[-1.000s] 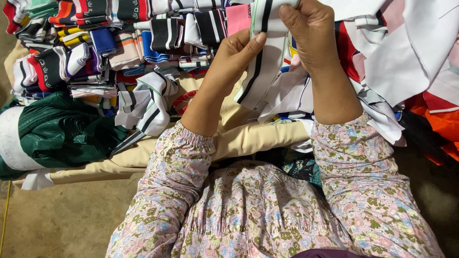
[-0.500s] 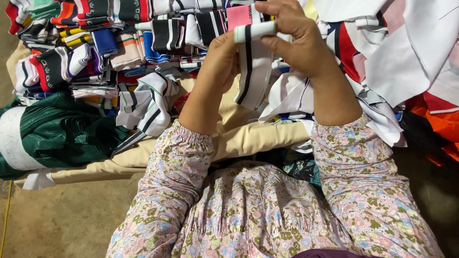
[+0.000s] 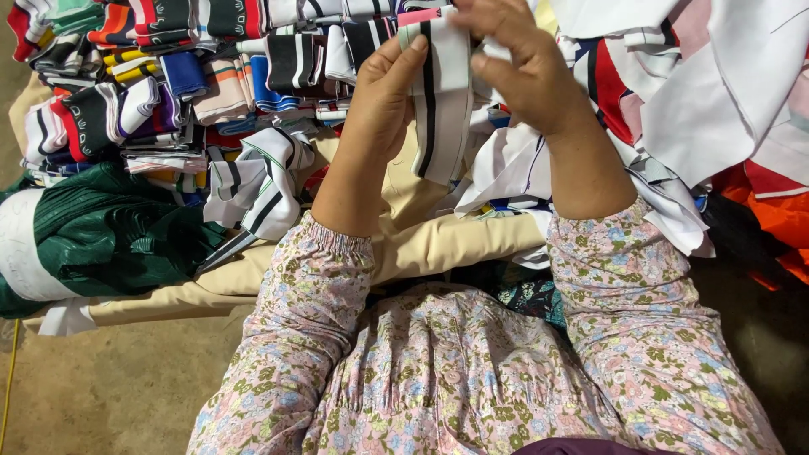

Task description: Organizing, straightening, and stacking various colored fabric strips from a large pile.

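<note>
Fingers (image 3: 396,63) of both hands pinch the white ribbed knit band with black stripes (image 3: 438,109) at upper centre of the frame, and should probably keep its folded edges aligned and taut.

Open room is scarce. Upper left of the frame: stacked folded collar strips (image 3: 168,76) fill the surface edge to edge, no gap between stacks. Left middle: dark green cloth bundle (image 3: 109,232) blocks the near edge. Right side: loose white fabric pieces (image 3: 716,93) and orange cloth (image 3: 775,219) heaped together. Centre: left hand (image 3: 383,97) and right hand (image 3: 518,63) with the white black-striped strip (image 3: 442,101) occupy the middle. Passable ground: bare floor (image 3: 109,396) at lower left; a strip of beige cloth (image 3: 447,240) between the forearms.
</note>
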